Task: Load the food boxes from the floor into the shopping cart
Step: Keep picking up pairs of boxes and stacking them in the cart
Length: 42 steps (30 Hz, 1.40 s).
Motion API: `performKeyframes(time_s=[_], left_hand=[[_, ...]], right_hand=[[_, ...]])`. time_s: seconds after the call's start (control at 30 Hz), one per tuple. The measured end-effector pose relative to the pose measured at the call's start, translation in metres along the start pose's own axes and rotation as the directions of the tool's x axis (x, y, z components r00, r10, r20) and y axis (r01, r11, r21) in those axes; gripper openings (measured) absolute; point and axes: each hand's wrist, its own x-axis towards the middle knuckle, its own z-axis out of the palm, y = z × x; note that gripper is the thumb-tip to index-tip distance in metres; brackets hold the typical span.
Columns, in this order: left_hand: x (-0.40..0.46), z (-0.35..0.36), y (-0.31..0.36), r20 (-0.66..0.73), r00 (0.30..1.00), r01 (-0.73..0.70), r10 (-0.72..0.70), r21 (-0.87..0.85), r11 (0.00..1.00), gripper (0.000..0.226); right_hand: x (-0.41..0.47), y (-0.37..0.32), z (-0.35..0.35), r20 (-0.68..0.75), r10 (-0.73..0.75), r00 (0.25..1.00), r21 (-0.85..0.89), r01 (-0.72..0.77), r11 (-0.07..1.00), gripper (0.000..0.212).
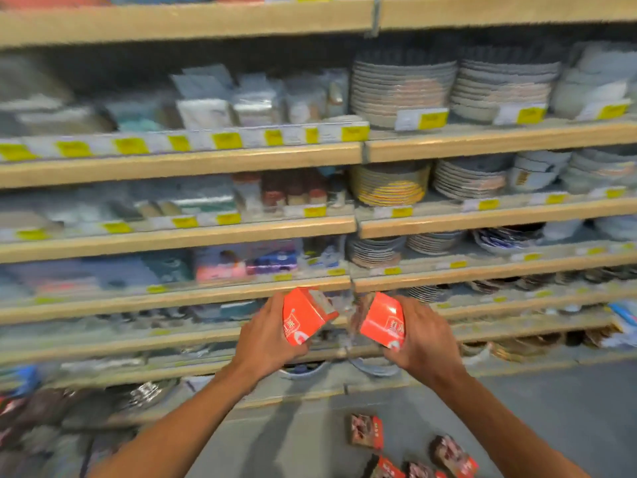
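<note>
My left hand (267,334) grips a red food box (305,313) and my right hand (422,336) grips a second red food box (382,320). Both boxes are held up side by side in front of the lower store shelves, tilted toward each other. Several more red food boxes lie on the grey floor at the bottom, one (366,431) upright-looking and another (453,455) to its right. No shopping cart is in view. The picture is blurred.
Wooden store shelves (179,163) fill the view, with packaged goods on the left and stacks of plates (401,88) and bowls on the right. Yellow price tags line the shelf edges. Grey floor (551,408) shows at the lower right.
</note>
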Motion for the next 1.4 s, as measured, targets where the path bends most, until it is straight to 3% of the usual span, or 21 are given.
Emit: performKeyframes(time_s=[0.27, 0.53, 0.7, 0.97, 1.17, 1.4], left_hand=[[-0.085, -0.101, -0.151, -0.195, 0.954, 0.224, -0.229, -0.05, 0.973, 0.071], [-0.188, -0.214, -0.298, -0.302, 0.844, 0.436, -0.444, -0.098, 0.894, 0.079], [-0.252, -0.253, -0.368, -0.373, 0.733, 0.558, -0.57, -0.151, 0.816, 0.086], [-0.317, -0.279, -0.45, -0.47, 0.525, 0.724, -0.709, -0.191, 0.663, 0.09], [-0.323, -0.304, -0.513, -0.491, 0.405, 0.783, -0.772, -0.251, 0.57, 0.082], [-0.3, -0.344, -0.589, -0.482, 0.256, 0.832, -0.838, -0.33, 0.445, 0.093]], right_hand=[[0.036, -0.19, 0.062, 0.116, -0.228, 0.967, 0.015, 0.227, 0.974, 0.085], [0.039, -0.4, 0.13, 0.195, -0.48, 0.855, 0.101, 0.469, 0.877, 0.089], [0.031, -0.504, 0.168, 0.184, -0.597, 0.781, 0.203, 0.564, 0.8, 0.082], [0.044, -0.63, 0.233, 0.284, -0.733, 0.618, 0.266, 0.684, 0.68, 0.094], [0.075, -0.721, 0.294, 0.299, -0.803, 0.516, 0.3, 0.748, 0.592, 0.097], [0.122, -0.826, 0.358, 0.318, -0.858, 0.403, 0.383, 0.773, 0.505, 0.102]])
